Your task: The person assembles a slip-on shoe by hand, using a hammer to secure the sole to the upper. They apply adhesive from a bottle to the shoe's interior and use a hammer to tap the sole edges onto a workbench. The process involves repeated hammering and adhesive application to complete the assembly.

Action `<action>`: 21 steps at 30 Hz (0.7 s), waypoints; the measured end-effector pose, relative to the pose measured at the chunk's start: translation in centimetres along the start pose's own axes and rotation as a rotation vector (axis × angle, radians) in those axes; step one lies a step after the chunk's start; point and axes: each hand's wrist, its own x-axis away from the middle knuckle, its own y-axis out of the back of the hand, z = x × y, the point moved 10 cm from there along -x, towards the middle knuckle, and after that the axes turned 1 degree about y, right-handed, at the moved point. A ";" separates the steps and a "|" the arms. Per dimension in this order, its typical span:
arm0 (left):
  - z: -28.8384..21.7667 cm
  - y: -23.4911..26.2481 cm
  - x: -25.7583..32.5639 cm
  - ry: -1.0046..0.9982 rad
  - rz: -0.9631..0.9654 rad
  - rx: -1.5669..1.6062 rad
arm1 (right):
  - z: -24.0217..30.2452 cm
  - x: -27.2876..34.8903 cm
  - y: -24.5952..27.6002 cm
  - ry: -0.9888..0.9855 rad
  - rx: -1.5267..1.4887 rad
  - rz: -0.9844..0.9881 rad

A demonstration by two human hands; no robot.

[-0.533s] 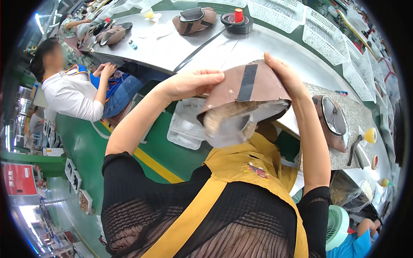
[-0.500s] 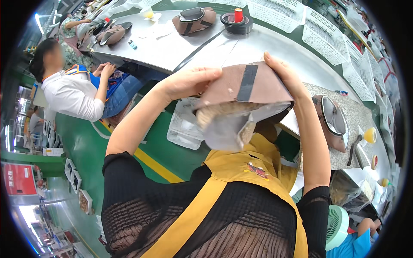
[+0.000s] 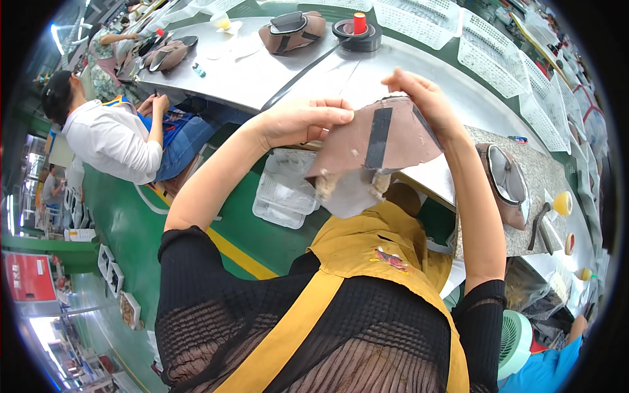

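Observation:
Up in front of my chest I hold a brown shoe upper [image 3: 344, 149] with a black tape strip down its side. A grey lining flap and tan fleece hang from its lower edge. My left hand [image 3: 304, 121] pinches the upper's left top edge between thumb and fingers. At the top right edge, the curled fingers of my right hand [image 3: 427, 105] grip it. A similar brown upper [image 3: 515, 214] with a pale lining lies on the speckled board [image 3: 547, 175] beside my right forearm.
On the metal table [image 3: 249, 77] ahead stand another brown upper [image 3: 296, 40] and a black tape roll [image 3: 367, 42] with a red spool [image 3: 360, 23]. White baskets [image 3: 419, 23] line the far side. A seated co-worker [image 3: 111, 141] is at left. A green fan [image 3: 514, 344] stands low right.
The upper has tilted and shifted slightly right, and its lower lining has lifted away from my apron. My right fingers have curled in at its top edge; my left fingers have bent inward.

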 end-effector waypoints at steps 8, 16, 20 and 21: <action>1.5 3.3 2.7 -0.136 -0.415 0.401 | -2.6 7.7 0.4 0.069 -0.126 0.096; 1.5 1.2 2.8 -0.176 -0.420 0.461 | -9.3 7.1 -7.9 -0.214 -0.532 0.064; 2.5 1.0 3.3 -0.163 -0.411 0.463 | -6.1 7.2 -6.8 0.085 -0.408 -0.073; 2.3 1.0 3.3 -0.181 -0.400 0.445 | -4.7 7.9 -6.5 0.203 -0.288 -0.105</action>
